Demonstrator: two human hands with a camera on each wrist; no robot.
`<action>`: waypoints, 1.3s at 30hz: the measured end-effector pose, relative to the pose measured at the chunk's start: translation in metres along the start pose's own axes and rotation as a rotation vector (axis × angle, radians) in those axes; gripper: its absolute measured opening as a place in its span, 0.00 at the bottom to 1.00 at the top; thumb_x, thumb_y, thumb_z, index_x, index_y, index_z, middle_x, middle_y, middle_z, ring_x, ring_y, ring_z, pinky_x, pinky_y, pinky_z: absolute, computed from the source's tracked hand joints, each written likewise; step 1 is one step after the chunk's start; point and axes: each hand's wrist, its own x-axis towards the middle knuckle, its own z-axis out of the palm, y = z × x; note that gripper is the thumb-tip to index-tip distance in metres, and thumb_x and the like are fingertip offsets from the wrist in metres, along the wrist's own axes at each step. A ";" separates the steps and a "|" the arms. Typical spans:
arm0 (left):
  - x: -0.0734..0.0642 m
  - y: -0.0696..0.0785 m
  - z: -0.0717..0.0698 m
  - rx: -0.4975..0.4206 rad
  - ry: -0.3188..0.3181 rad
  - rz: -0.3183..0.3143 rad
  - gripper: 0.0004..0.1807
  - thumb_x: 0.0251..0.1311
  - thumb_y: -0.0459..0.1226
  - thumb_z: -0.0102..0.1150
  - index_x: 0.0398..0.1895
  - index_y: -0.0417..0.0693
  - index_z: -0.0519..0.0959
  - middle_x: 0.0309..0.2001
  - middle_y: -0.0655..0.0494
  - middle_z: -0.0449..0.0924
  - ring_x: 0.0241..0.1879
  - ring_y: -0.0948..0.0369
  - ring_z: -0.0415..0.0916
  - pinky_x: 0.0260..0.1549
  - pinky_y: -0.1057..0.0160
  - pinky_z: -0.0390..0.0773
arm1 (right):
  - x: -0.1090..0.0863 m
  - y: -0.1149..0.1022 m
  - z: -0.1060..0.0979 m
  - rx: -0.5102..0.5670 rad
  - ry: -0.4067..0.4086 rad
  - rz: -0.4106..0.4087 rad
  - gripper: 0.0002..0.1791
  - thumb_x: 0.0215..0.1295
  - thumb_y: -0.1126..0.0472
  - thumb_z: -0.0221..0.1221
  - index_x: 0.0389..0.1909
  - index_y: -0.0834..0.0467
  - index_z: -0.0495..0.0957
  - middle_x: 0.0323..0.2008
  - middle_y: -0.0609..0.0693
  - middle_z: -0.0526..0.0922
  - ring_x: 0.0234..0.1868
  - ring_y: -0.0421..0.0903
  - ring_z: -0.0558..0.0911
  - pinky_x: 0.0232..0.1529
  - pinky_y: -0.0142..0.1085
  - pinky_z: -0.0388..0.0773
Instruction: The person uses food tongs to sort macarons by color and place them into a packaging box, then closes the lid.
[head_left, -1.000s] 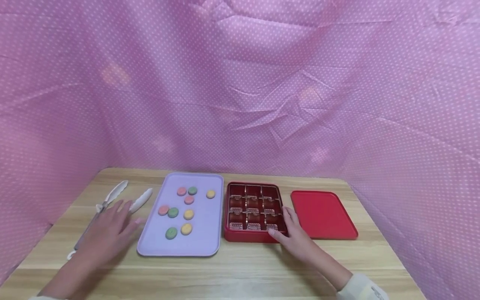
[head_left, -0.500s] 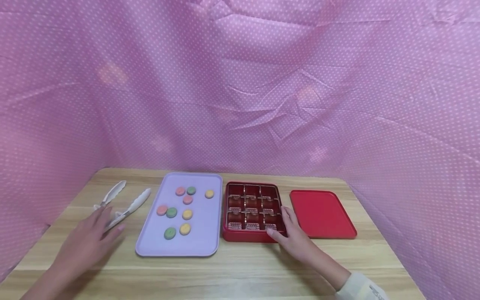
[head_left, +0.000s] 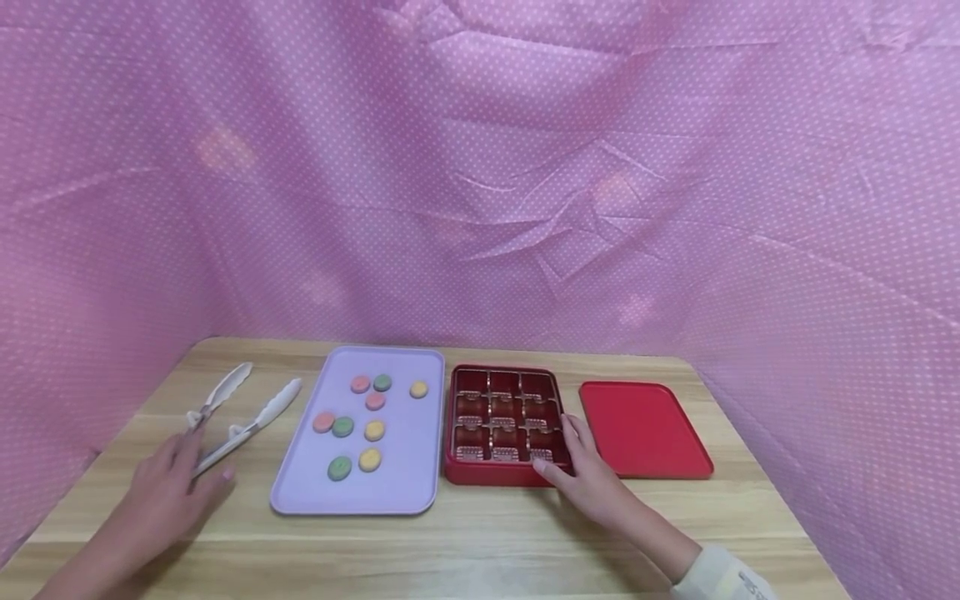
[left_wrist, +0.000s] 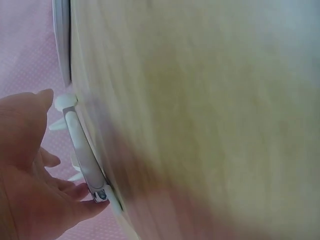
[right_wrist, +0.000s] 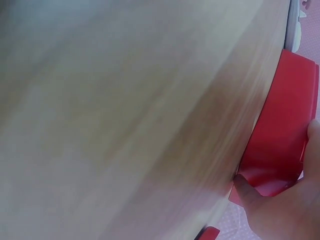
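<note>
Over the handles of the white-tipped tongs (head_left: 279,402) at the left is my left hand (head_left: 160,497). The tongs lie spread on the table. In the left wrist view the thumb stands apart from the tongs' arm (left_wrist: 82,150), and fingertips are right at its lower end. My right hand (head_left: 592,479) holds the near right corner of a red box (head_left: 495,473), thumb at the front wall and fingers along the right side. Clear dividers split the box into several bare compartments. In the right wrist view the thumb presses on the box's red wall (right_wrist: 280,115).
Between the tongs and the box lies a lilac tray (head_left: 405,475) bearing several small round macarons, such as a green macaron (head_left: 340,468), a yellow macaron (head_left: 370,459) and a pink macaron (head_left: 361,384). A red lid (head_left: 645,429) is right of the box. Pink dotted cloth (head_left: 480,183) surrounds the table.
My left hand has drawn back toward the near left along the tongs, uncovering more of their arms. The right hand and the box have stayed in place.
</note>
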 end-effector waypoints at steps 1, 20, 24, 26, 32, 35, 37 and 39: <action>0.000 -0.001 0.001 -0.002 0.002 -0.004 0.49 0.71 0.52 0.57 0.80 0.35 0.43 0.67 0.16 0.52 0.56 0.16 0.54 0.47 0.16 0.55 | 0.000 0.000 0.000 -0.003 -0.002 0.004 0.53 0.66 0.32 0.58 0.82 0.50 0.44 0.81 0.54 0.44 0.78 0.61 0.55 0.70 0.63 0.61; 0.019 -0.020 0.003 0.082 0.038 0.021 0.39 0.64 0.39 0.65 0.68 0.23 0.59 0.47 0.15 0.73 0.42 0.20 0.72 0.38 0.25 0.72 | -0.003 0.000 -0.002 -0.029 -0.015 0.026 0.56 0.63 0.27 0.56 0.82 0.49 0.43 0.81 0.52 0.44 0.78 0.60 0.57 0.70 0.63 0.62; 0.021 -0.020 0.000 0.081 0.068 0.038 0.29 0.62 0.34 0.65 0.60 0.26 0.64 0.34 0.25 0.78 0.31 0.28 0.75 0.29 0.30 0.74 | -0.002 -0.001 -0.002 -0.031 -0.013 0.022 0.56 0.63 0.26 0.56 0.82 0.49 0.43 0.81 0.53 0.44 0.78 0.61 0.56 0.70 0.63 0.62; 0.021 -0.019 -0.002 0.077 0.073 0.033 0.28 0.63 0.34 0.64 0.59 0.27 0.64 0.33 0.27 0.78 0.30 0.30 0.75 0.28 0.31 0.74 | -0.001 -0.002 -0.002 -0.033 -0.013 0.021 0.56 0.63 0.26 0.56 0.82 0.49 0.43 0.81 0.53 0.44 0.78 0.61 0.56 0.70 0.63 0.62; 0.018 -0.016 -0.006 0.066 0.071 -0.012 0.38 0.68 0.36 0.59 0.72 0.26 0.54 0.49 0.14 0.71 0.43 0.21 0.71 0.39 0.25 0.71 | 0.000 -0.003 -0.001 -0.040 -0.010 0.017 0.56 0.63 0.27 0.56 0.82 0.51 0.43 0.81 0.54 0.44 0.78 0.61 0.55 0.71 0.63 0.61; 0.018 -0.017 -0.006 0.049 0.065 -0.036 0.41 0.69 0.38 0.58 0.75 0.25 0.50 0.53 0.12 0.67 0.48 0.19 0.67 0.43 0.23 0.67 | 0.000 -0.004 -0.001 -0.040 -0.010 0.013 0.56 0.64 0.28 0.56 0.82 0.52 0.43 0.81 0.55 0.44 0.78 0.61 0.55 0.71 0.63 0.61; 0.019 -0.017 -0.006 0.038 0.070 -0.050 0.41 0.69 0.40 0.58 0.74 0.25 0.51 0.54 0.12 0.67 0.48 0.18 0.67 0.42 0.23 0.68 | 0.000 -0.005 -0.001 -0.035 -0.013 0.013 0.56 0.64 0.28 0.56 0.82 0.52 0.43 0.81 0.55 0.43 0.78 0.62 0.55 0.71 0.63 0.60; 0.020 -0.017 -0.007 0.041 0.068 -0.073 0.41 0.69 0.45 0.59 0.71 0.23 0.54 0.52 0.13 0.69 0.45 0.19 0.69 0.39 0.25 0.70 | 0.000 -0.006 -0.002 -0.028 -0.018 0.020 0.56 0.64 0.28 0.56 0.82 0.52 0.43 0.81 0.55 0.43 0.79 0.61 0.54 0.71 0.63 0.60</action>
